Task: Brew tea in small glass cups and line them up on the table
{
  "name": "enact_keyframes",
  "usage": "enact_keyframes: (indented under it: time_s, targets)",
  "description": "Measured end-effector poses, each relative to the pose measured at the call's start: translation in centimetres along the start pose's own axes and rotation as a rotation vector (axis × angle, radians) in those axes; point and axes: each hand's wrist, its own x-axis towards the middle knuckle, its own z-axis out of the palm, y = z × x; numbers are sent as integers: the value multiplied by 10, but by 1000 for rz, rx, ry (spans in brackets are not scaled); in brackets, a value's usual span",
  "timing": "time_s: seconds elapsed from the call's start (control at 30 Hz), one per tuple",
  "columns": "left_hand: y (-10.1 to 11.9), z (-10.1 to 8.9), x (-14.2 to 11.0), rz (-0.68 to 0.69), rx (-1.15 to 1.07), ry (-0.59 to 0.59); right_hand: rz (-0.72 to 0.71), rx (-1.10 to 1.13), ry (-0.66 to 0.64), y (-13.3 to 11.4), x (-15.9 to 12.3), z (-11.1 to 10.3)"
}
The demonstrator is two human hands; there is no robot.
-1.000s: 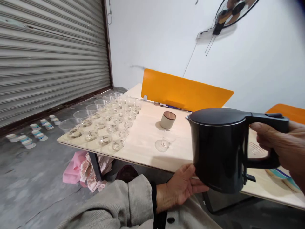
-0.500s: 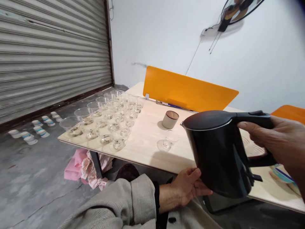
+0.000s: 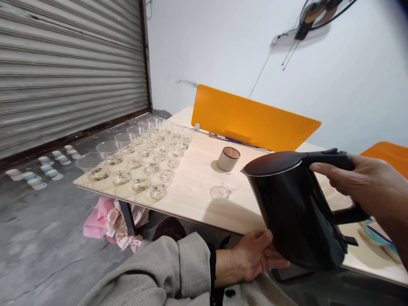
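Note:
A black electric kettle (image 3: 296, 212) is in the air over the table's front edge, tilted with its spout to the left. My right hand (image 3: 366, 182) is closed around its handle. Palm up, my left hand (image 3: 255, 257) lies against the kettle's lower left side, its fingers stretched out; I cannot tell how firmly it bears on the kettle. Left of the spout stands one clear plastic cup (image 3: 225, 189) with small dark bits at its bottom. Just behind that cup is a beige cylindrical container (image 3: 228, 160) with a brown top.
Rows of clear plastic cups (image 3: 140, 182) cover the left of the wooden table (image 3: 191, 199). An orange divider (image 3: 251, 119) rises at the back. Blue-patterned bowls (image 3: 379, 238) sit at the right. Stacked paper cups (image 3: 35, 180) and pink cloth (image 3: 98, 216) are on the floor.
The kettle has tipped further toward its spout, its base swinging right and slightly down. My left hand has moved a little right with it. The view has shifted slightly.

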Motion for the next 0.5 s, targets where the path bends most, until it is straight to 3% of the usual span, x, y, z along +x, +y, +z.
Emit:
enact_keyframes:
  time_s: [0.37,0.5]
  targets:
    - [-4,-3,2,7,-48,-25,4,-83,-26,2,14,4]
    - [-5,-4,5,-9,-61,-18,-66,-86,-65,6,16,5]
